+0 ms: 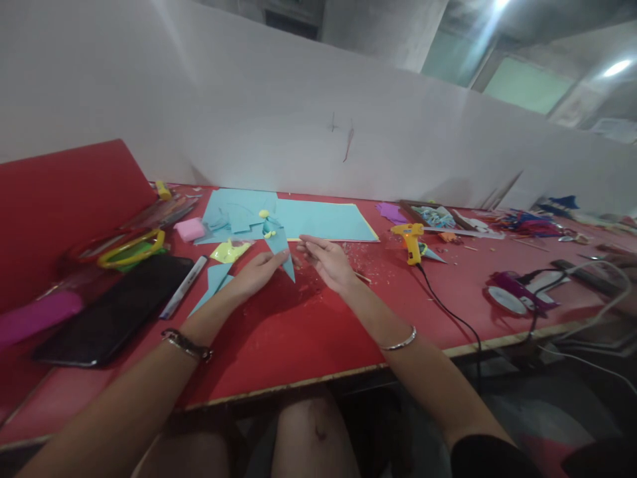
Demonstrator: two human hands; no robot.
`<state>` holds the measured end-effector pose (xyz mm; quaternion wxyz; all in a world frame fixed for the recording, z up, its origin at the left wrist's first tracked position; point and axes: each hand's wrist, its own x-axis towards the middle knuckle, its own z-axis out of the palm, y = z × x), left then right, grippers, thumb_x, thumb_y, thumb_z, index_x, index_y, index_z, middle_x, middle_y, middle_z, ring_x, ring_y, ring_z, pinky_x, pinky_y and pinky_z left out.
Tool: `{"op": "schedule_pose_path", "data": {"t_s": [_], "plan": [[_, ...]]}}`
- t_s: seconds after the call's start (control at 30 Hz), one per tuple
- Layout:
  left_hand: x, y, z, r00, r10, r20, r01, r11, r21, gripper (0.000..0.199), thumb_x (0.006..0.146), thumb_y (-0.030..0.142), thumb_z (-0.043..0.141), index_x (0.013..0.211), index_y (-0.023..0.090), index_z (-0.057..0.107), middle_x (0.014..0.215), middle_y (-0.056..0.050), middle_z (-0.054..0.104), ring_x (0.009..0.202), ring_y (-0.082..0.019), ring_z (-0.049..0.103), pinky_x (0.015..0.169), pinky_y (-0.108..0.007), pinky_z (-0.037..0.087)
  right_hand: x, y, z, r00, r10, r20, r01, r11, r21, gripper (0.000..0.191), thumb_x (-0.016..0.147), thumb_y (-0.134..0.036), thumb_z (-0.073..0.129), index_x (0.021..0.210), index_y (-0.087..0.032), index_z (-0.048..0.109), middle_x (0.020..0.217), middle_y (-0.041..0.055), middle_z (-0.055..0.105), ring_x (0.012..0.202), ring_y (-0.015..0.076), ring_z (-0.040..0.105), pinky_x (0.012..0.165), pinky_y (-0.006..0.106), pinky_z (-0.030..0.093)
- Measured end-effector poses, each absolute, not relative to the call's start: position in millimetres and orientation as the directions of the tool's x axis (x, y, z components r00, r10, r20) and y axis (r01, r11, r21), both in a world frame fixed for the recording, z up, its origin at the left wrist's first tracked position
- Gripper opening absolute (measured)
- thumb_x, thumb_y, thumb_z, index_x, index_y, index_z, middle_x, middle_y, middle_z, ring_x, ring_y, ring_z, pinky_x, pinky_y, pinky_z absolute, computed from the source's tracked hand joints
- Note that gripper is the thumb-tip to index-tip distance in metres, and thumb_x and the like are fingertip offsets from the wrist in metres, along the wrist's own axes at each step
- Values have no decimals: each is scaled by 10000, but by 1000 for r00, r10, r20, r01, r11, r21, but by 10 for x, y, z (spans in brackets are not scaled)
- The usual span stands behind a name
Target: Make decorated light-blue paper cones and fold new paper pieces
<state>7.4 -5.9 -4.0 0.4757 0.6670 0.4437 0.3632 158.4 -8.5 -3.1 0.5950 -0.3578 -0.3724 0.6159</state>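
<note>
My left hand [261, 271] pinches a light-blue paper cone [283, 257], its point toward me. Small yellow bits and a yellow ball [263, 214] show at the cone's wide far end. Just to the right, my right hand [326, 262] is raised over the table, thumb and fingers pressed together; whatever they hold is too small to make out. Left of the cone lies a yellow packet [229, 251], with cut light-blue paper pieces [215, 282] below it. Behind both hands are light-blue sheets [323, 220].
A yellow glue gun [411, 242] with a black cord stands at the right, beside another blue cone [434, 254]. To the left lie a marker [184, 287], a black phone [117, 312], yellow-handled scissors [132, 249] and a pink lump [190, 230]. A white partition [279, 119] rises behind.
</note>
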Motion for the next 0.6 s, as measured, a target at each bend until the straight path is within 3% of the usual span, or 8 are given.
{"op": "schedule_pose_path", "data": {"t_s": [0.13,0.3,0.53,0.6], "plan": [[69,-51,-60,290,956,52,256,-129,958,447,664,552,511,749,148,683,744,-56,688,798,-231,591,797,-306,425,1595,-89,-24,-27,1000,-8,-474,-19,-880,77,706,-226,596,676,-161,622,640,-16,627,610,59,581,594,177,453],[67,-42,-65,409,911,49,223,-151,963,459,705,548,465,807,158,684,801,-54,689,813,-215,594,850,-295,396,1602,-87,-32,-2,997,78,-433,69,-899,175,617,-304,667,593,-164,564,499,-73,516,409,17,424,413,151,349],[73,-53,-34,353,934,56,278,-162,947,502,678,583,468,785,141,681,781,-57,682,804,-224,583,846,-311,395,1580,-86,-31,-36,998,56,-470,33,-882,120,632,-198,657,742,-169,621,681,-16,647,670,74,603,673,199,469],[76,-58,-24,386,921,53,270,-167,948,513,686,588,453,797,140,678,800,-61,681,817,-219,581,848,-303,393,1584,-85,-29,-24,999,41,-487,24,-873,81,669,-206,632,738,-165,620,700,-5,657,684,76,614,667,194,474]]}}
